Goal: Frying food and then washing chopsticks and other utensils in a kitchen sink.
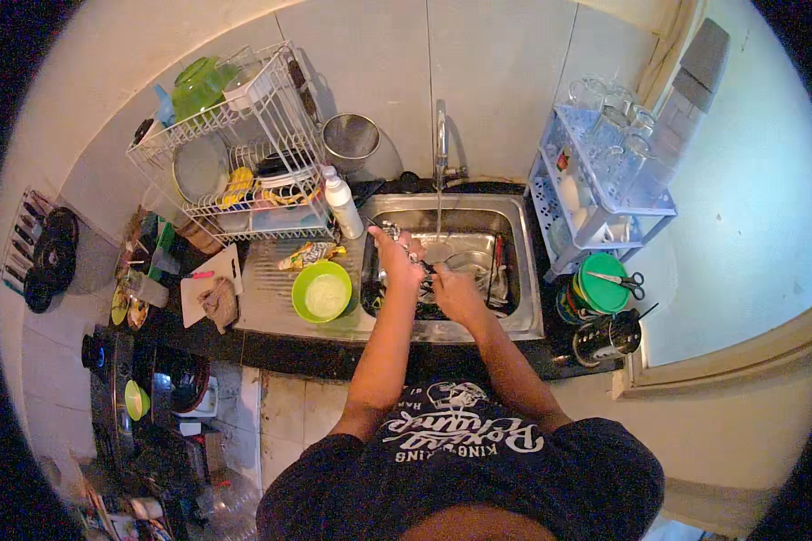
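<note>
Over the left part of a stainless steel sink (533, 284), my left hand (400, 255) is closed on a shiny, foamy item that I cannot make out clearly. Close beside it, my right hand (452, 289) grips the dark end of what may be a utensil. Water runs in a thin stream from the chrome faucet (440, 145) behind my hands. Inside the basin lie a metal pan or tray and several utensils, one with a red handle (499, 250), partly hidden by my hands. On the drainboard, a lime green bowl (321, 292) holds pale, foamy liquid.
A white wire dish rack (257, 128) with dishes stands at the back left, near a white bottle (343, 205) and a crumpled yellow packet (311, 254). A cloth (219, 304) lies on a cutting board (193, 292). Right are a plastic shelf (605, 209) of glasses and scissors (619, 280) on a green lid.
</note>
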A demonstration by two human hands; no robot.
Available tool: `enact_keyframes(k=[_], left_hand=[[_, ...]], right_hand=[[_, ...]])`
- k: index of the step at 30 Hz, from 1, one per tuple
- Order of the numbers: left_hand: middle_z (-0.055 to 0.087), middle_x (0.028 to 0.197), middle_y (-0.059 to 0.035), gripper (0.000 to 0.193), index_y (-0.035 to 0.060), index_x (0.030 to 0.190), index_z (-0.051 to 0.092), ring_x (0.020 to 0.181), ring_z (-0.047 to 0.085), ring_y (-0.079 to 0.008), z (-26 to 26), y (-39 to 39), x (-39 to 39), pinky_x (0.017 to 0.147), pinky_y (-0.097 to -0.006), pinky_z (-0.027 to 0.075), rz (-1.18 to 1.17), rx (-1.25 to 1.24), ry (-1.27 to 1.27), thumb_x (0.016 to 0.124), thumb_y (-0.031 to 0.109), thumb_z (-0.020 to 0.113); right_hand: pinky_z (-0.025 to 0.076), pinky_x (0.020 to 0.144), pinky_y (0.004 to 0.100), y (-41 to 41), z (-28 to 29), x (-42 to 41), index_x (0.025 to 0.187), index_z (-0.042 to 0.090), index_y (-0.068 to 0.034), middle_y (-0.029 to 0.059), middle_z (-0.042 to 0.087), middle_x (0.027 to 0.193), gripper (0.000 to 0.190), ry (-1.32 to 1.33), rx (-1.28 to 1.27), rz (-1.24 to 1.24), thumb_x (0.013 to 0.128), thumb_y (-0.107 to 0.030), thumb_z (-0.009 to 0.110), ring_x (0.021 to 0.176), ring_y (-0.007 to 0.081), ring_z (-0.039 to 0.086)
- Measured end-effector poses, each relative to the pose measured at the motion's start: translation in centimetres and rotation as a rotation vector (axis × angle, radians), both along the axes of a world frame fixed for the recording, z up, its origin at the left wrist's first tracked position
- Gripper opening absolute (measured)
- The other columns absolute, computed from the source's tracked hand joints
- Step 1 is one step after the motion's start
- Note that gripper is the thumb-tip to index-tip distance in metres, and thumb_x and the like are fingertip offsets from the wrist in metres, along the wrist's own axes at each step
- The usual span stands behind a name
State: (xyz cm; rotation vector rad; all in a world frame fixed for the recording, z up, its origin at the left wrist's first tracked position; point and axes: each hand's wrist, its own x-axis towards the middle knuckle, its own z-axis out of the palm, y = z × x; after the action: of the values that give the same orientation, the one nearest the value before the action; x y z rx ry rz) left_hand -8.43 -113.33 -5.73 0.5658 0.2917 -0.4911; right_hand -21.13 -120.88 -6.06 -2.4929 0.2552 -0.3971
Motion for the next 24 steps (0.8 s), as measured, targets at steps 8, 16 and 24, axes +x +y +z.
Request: enact_keyframes(k=[8, 16, 24], left_hand=[[0.038, 0.051, -0.0006, 0.058, 0.0115, 0.069, 0.040, 0.037, 0.035, -0.0132, 3.2, -2.0, -2.3, 0.033, -0.0258, 0.028, 0.170, 0.225, -0.073, 0.084, 0.067, 0.039], [0.041, 0.050, -0.0005, 0.049, 0.0120, 0.077, 0.041, 0.037, 0.038, -0.0109, 4.9, -2.2, -3.3, 0.033, -0.0253, 0.030, 0.174, 0.359, -0.262, 0.089, 0.059, 0.038], [0.061, 0.097, -0.0153, 0.045, -0.0020, 0.109, 0.054, 0.093, 0.060, -0.0258, 0.1, -1.6, 0.5, 0.086, -0.0336, 0.044, 0.305, 0.446, -0.623, 0.092, 0.039, 0.047]], right_hand=[[0.046, 0.062, 0.0537, -1.0, -1.5, 0.9, 0.086, 0.056, 0.000, 0.0260, 0.059, 0.075, 0.037, -0.066, 0.010, 0.004, 0.095, -0.030, 0.037, 0.069, 0.0459, 0.057], [0.045, 0.062, 0.0536, -0.3, -0.5, 0.4, 0.083, 0.057, 0.000, 0.0249, 0.059, 0.072, 0.037, -0.157, 0.106, 0.004, 0.096, -0.028, 0.036, 0.068, 0.0461, 0.057], [0.044, 0.057, 0.0500, 0.0, 2.6, -0.5, 0.078, 0.059, -0.002, 0.0245, 0.058, 0.065, 0.033, -0.097, 0.065, -0.228, 0.092, -0.029, 0.045, 0.064, 0.0450, 0.057]])
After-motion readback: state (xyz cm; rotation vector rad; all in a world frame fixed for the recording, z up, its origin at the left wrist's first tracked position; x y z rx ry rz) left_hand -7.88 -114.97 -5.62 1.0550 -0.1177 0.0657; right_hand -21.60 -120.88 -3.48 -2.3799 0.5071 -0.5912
